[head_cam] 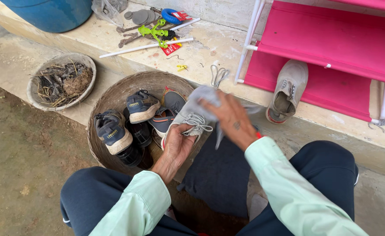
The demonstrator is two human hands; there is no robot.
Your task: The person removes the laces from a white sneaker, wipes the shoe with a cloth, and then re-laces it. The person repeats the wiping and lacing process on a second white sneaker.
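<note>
Grey sneaker [191,119] gripped in the left hand [178,146] above the basket [97,114] rim, the right hand [229,117] clutching a cloth [201,98] to it; several shoes [127,126] wait inside, one shoe [287,91] shelved on the pink rack [332,43].

Red packaging card [171,48] lay on the concrete ledge at top centre, partly under a lime-green plastic tool [156,33], next to a white rod [145,47]; rectangular, tilted, some light print on it. Second red-and-white card [181,15] sat just right of a blue ring-shaped item [170,16] near the wall, small and flat. Clear crumpled plastic bag [108,9] stood at the top edge, beside the blue barrel [48,13]. Small pale label patches showed on the heels of two dark shoes [127,120] in the round basket [114,94]. No screens or signs were seen.
</note>
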